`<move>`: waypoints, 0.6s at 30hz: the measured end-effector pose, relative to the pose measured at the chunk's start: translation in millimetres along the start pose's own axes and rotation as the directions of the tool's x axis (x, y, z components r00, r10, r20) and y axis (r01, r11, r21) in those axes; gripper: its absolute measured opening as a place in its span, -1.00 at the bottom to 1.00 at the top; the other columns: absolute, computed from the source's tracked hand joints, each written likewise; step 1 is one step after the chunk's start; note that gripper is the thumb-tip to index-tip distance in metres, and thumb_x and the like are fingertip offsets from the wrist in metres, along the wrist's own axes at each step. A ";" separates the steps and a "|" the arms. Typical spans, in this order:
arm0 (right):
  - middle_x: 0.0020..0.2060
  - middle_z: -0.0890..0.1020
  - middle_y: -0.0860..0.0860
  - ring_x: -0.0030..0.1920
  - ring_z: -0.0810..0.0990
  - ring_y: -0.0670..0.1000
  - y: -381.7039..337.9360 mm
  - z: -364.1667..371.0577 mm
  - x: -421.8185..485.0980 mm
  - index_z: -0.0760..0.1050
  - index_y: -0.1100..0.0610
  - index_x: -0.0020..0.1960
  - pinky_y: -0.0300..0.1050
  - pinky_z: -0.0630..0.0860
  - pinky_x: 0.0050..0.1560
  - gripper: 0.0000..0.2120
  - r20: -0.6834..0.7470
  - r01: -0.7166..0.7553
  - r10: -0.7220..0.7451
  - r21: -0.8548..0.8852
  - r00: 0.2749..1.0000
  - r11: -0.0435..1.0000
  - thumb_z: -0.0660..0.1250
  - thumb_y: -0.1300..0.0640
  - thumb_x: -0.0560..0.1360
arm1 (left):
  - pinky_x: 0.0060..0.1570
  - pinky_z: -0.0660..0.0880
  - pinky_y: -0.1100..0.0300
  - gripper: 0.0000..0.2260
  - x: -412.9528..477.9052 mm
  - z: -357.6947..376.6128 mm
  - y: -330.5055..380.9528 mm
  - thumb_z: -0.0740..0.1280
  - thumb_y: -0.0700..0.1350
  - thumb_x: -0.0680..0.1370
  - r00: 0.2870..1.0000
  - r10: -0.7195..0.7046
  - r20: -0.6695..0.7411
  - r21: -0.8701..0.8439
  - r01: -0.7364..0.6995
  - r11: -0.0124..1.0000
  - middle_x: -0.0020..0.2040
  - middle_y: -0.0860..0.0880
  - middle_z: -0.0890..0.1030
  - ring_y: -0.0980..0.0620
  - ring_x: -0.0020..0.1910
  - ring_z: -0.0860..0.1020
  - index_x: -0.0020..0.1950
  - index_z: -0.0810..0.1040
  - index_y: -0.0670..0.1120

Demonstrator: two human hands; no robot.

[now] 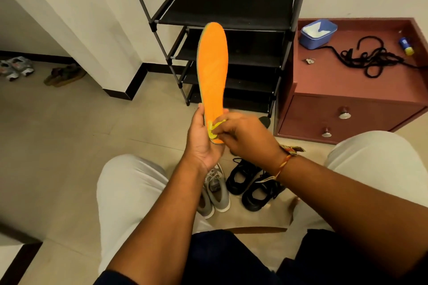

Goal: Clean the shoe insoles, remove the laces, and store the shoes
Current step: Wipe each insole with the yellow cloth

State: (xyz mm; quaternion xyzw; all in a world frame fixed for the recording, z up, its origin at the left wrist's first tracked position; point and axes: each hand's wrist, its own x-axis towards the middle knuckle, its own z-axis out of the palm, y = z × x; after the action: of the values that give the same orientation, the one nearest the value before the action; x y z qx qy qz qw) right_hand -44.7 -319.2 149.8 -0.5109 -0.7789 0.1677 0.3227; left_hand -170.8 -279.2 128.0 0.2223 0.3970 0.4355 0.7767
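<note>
Head view looks down past your knees in pale trousers. Your left hand [201, 143] grips the heel end of a long orange foam insole [213, 65], thumb along its left edge, and holds it upright so the rounded toe points at the black metal-and-fabric shoe rack [231, 9] behind. The insole's face is matte and faintly streaked, with a thin greenish layer showing along its left rim. Your right hand [245, 136] sits tight against the left one. Its fingers pinch a small crumpled yellow cloth [214, 128] onto the insole's heel. Most of that cloth is hidden under the fingers, so its shape is hard to make out.

On the glossy tiled floor below your wrists stand grey mesh sneakers [215, 192] with white soles, partly covered by your left forearm. Just beside them are chunky black shoes [250, 183], the nearer one crossed by your right wrist and its braided thread band [286, 159].

To the right, a tangle of black cord laces [372, 58] lies on the smooth top of a low maroon cabinet [347, 85] with two drawers and round metal knobs. Near the laces sit a blue plastic tub [318, 33] holding something white, a small bunch of keys [309, 61], and a little blue-and-yellow object [405, 46] — too blurred to name. Far left by the wall, more footwear [64, 74] shows only as soft, indistinct shapes.
</note>
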 end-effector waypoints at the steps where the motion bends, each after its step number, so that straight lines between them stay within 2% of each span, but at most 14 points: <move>1: 0.01 0.68 -0.03 0.03 0.64 0.03 -4.6 3.5 -2.1 0.71 0.09 -0.03 0.04 0.59 0.07 -0.84 0.029 0.009 -0.010 0.026 1.000 1.000 0.45 0.25 0.42 | -0.07 0.61 0.14 -0.44 1.8 -2.9 4.6 0.09 0.26 0.66 1.000 0.007 -0.023 -0.001 -0.007 1.000 -0.17 -0.12 0.62 0.00 -0.18 0.63 0.00 0.62 -0.19; 4: -0.01 0.68 -0.06 0.00 0.64 0.01 -9.7 9.5 -3.5 0.71 0.06 -0.06 0.04 0.59 -0.02 -0.84 0.054 0.038 -0.041 0.056 0.998 0.998 0.44 0.26 0.43 | -0.08 0.57 0.13 -0.40 5.5 -10.0 11.6 0.10 0.33 0.62 0.998 0.022 -0.054 -0.012 -0.023 1.000 -0.20 -0.11 0.60 0.01 -0.22 0.60 -0.04 0.63 -0.18; 7: -0.02 0.68 -0.04 -0.02 0.63 0.10 -9.1 8.5 -1.3 0.69 0.05 -0.09 0.08 0.59 -0.06 -0.84 0.034 0.056 -0.056 0.001 0.998 0.998 0.42 0.26 0.41 | -0.01 0.59 0.10 -0.38 3.3 -5.0 7.0 0.09 0.33 0.62 0.999 0.010 -0.031 -0.021 -0.011 1.000 -0.19 -0.14 0.63 -0.02 -0.17 0.64 0.02 0.63 -0.21; 9: -0.05 0.68 -0.01 -0.04 0.62 0.12 -8.7 4.3 0.3 0.69 0.08 -0.11 0.02 0.60 -0.05 -0.85 -0.004 0.066 -0.067 -0.077 0.998 0.995 0.44 0.29 0.40 | 0.03 0.62 0.10 -0.37 0.1 0.5 -0.4 0.07 0.29 0.65 1.000 -0.010 0.009 -0.049 0.011 0.999 -0.09 -0.16 0.68 -0.05 -0.07 0.68 0.06 0.66 -0.23; 11: -0.06 0.69 0.02 -0.08 0.62 0.14 -5.0 -2.9 4.0 0.68 0.12 -0.12 -0.03 0.57 -0.07 -0.87 -0.090 0.054 -0.067 -0.142 0.994 0.988 0.46 0.30 0.39 | 0.09 0.60 0.08 -0.41 -3.5 4.9 -8.6 0.05 0.25 0.67 0.997 -0.034 0.065 -0.096 0.040 0.995 0.05 -0.15 0.70 -0.05 0.07 0.68 0.12 0.68 -0.17; 14: 0.00 0.68 0.05 -0.05 0.61 0.17 4.8 -12.5 11.2 0.68 0.14 -0.05 0.02 0.57 -0.05 -0.90 -0.196 0.002 -0.043 -0.205 0.980 0.979 0.46 0.24 0.45 | 0.24 0.52 0.03 -0.49 -7.3 8.1 -15.5 0.01 0.22 0.69 0.992 -0.040 0.119 -0.076 0.049 0.996 0.26 -0.15 0.63 -0.09 0.27 0.59 0.34 0.54 -0.09; 18: 0.03 0.67 0.09 -0.03 0.61 0.19 9.2 -14.3 11.9 0.67 0.17 -0.03 0.04 0.57 -0.06 -0.91 -0.223 -0.028 -0.025 -0.234 0.974 0.972 0.42 0.21 0.49 | 0.33 0.45 0.02 -0.51 -5.3 6.2 -14.5 0.00 0.17 0.71 0.986 -0.040 0.163 -0.052 0.049 0.997 0.31 -0.15 0.60 -0.10 0.32 0.56 0.41 0.48 -0.10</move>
State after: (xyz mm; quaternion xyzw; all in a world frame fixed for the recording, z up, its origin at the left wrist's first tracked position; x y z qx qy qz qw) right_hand -32.0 -305.5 158.8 -0.5618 -0.7514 0.0157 0.3457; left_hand -160.2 -291.3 123.9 0.2260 0.3252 0.4097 0.8218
